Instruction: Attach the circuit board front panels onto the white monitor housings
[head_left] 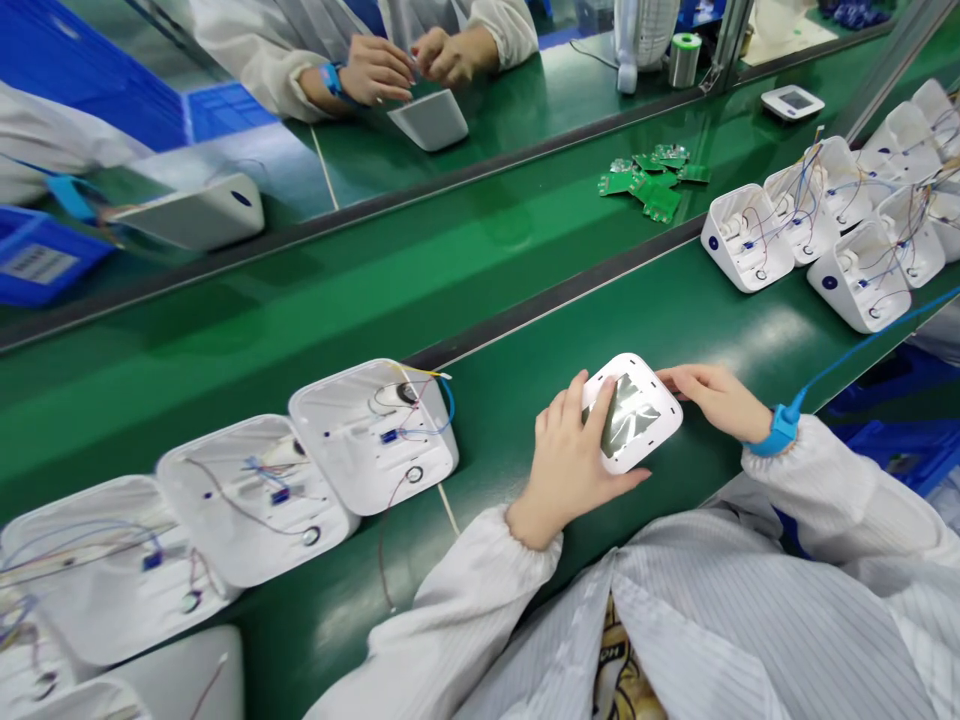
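My left hand (pixel 562 450) grips a white display panel (pixel 667 424) above the green bench, its index finger lying across the shiny screen. The panel is square with rounded corners and small slots along its rim. My right hand (pixel 712 395) is at the panel's right edge, fingers closed together, with the tips partly hidden behind it. A blue wrist strap (pixel 776 430) with a cord is on my right wrist. Left of my hands stands an open white housing (pixel 352 440) with loose wires, a small blue connector and a round part inside.
More wired white housings stand at lower left (pixel 255 500) and at right (pixel 746 240). Green circuit boards (pixel 649 185) lie on the sunken middle strip. Across it, a co-worker's hands (pixel 375 70) work over a white housing (pixel 431 120). A finished-looking display unit (pixel 793 101) lies at the back right.
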